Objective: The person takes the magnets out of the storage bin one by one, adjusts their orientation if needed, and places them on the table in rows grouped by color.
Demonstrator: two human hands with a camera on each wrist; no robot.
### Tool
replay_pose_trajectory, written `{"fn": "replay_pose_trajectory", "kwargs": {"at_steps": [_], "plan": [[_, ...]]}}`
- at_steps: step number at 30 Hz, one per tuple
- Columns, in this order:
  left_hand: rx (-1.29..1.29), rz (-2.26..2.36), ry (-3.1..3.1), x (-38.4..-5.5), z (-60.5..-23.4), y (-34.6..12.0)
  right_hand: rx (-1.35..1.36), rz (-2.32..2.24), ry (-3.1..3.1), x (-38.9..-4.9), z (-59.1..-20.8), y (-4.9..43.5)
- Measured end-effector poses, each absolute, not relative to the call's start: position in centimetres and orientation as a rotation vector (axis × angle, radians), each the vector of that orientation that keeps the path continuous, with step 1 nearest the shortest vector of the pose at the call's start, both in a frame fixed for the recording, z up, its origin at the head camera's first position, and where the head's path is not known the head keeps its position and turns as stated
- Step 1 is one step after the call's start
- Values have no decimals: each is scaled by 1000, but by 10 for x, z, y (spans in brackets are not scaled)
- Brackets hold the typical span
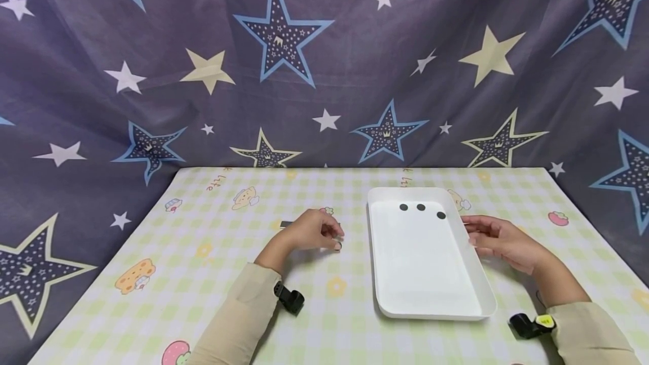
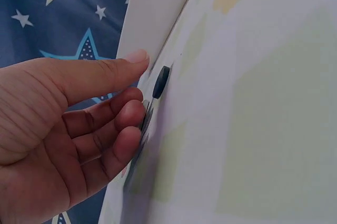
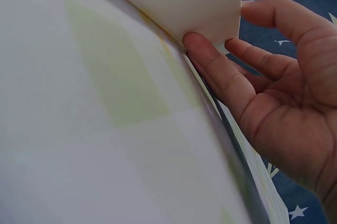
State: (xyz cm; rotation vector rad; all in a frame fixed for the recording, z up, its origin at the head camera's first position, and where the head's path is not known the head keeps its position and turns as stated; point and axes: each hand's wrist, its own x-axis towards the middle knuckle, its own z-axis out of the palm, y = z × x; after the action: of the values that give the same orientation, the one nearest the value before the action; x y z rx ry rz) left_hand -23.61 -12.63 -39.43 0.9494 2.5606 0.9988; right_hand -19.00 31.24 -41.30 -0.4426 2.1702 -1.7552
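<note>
My left hand [image 1: 315, 231] hovers low over the table, fingers loosely bent. A small black disc [image 2: 161, 82] stands on edge by its fingertips in the left wrist view, apart from the thumb. A dark strip [image 1: 285, 224] shows behind this hand, mostly covered by it. To the right lies a white rectangular tray [image 1: 426, 266] with black discs inside at its far end: one disc [image 1: 403, 207], a second disc [image 1: 421, 207] and a third disc [image 1: 441, 216]. My right hand [image 1: 502, 241] touches the tray's right side, fingers against the outer wall and thumb at the rim.
A checked cloth [image 1: 243, 308] with cartoon prints covers the table. A dark star-patterned curtain [image 1: 324, 61] hangs behind the far edge. Black wrist cameras, one on the left [image 1: 290, 298] and one on the right [image 1: 529, 325], sit below the hands.
</note>
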Motion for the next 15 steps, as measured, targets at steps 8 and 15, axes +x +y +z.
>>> {"fn": "replay_pose_trajectory", "kwargs": {"at_steps": [8,15], "plan": [[892,1072,2559,-235,-394,-123,-419,-1750,2174,-191,-414,312],[921,1156,2544,-230,-392,-116,-414,-1755,2169,-191,-414,312]]}}
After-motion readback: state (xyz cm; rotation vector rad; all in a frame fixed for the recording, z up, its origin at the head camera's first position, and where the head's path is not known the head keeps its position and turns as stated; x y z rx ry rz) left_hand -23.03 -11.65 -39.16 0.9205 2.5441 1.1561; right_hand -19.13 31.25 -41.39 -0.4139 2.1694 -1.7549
